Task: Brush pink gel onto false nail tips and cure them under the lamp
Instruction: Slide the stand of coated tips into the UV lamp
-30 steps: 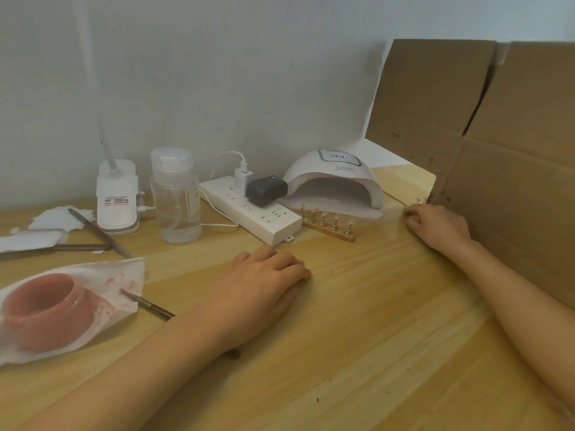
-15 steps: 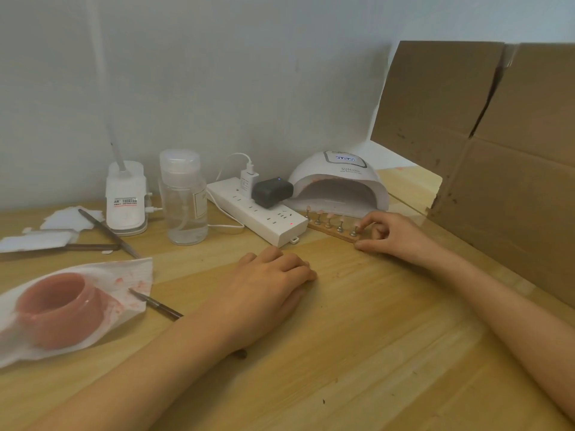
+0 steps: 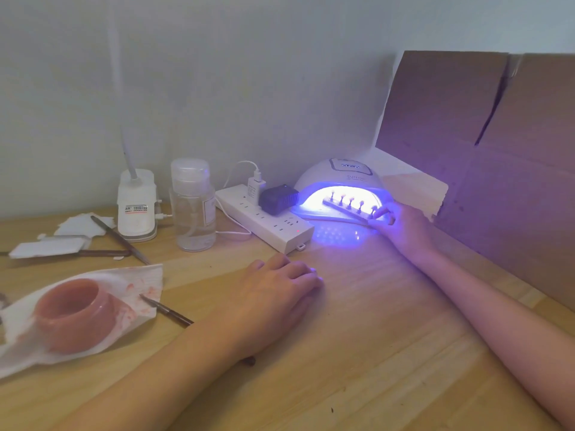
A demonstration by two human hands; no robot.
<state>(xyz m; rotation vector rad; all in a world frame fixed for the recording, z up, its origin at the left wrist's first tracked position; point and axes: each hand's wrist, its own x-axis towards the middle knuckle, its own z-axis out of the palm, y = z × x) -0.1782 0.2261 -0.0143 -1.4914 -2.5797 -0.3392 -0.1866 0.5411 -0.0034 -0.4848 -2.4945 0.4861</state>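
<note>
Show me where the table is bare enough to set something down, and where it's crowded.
Widest bare wood: between the left hand and right forearm, down to the near edge. A narrower strip: between the stained tissue and the power strip. Crowded: back left by the bottle and tools, and the lamp mouth, where the right hand holds the nail stand.

Pinched the end of the wooden stand point(image 3: 346, 210) of nail tips point(image 3: 352, 200) under the glowing lamp point(image 3: 336, 176) with the right hand point(image 3: 404, 227); rested the left hand point(image 3: 280, 298) flat on the counter point(image 3: 379, 353).
</note>
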